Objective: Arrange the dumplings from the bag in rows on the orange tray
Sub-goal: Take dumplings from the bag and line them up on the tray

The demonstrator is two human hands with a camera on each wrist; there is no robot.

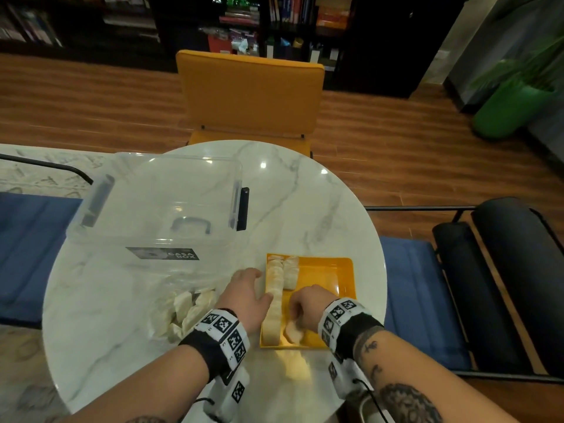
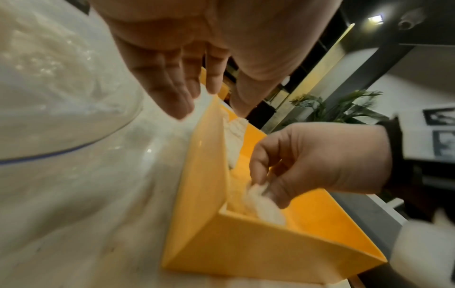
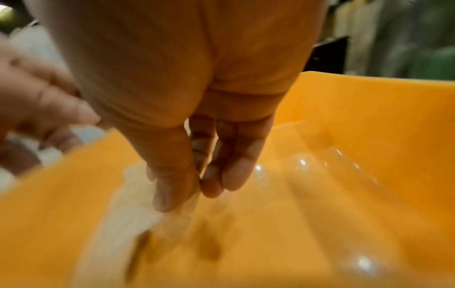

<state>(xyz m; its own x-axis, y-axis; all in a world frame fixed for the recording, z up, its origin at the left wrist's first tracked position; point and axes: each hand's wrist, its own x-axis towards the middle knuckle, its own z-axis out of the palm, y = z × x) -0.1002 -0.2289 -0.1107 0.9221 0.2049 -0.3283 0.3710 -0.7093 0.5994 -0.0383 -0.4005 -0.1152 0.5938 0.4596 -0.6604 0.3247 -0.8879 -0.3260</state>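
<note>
The orange tray (image 1: 329, 276) sits at the near right of the round marble table. A full row of pale dumplings (image 1: 274, 297) runs along its left wall, and a shorter second row (image 1: 291, 273) starts at the far end. My right hand (image 1: 300, 315) pinches one dumpling (image 1: 294, 331) between thumb and fingers, low over the tray's near end beside the full row; the same dumpling (image 2: 263, 206) shows in the left wrist view. My left hand (image 1: 247, 291) lies with straight fingers against the tray's left rim. The clear bag of dumplings (image 1: 186, 309) lies left of it.
A clear plastic storage box (image 1: 164, 203) labelled CASA BOX stands on the table's far left. A pale blurred shape (image 1: 294, 366) lies on the table just in front of the tray. An orange chair (image 1: 250, 96) is beyond the table, and black bolsters (image 1: 503, 270) are to the right.
</note>
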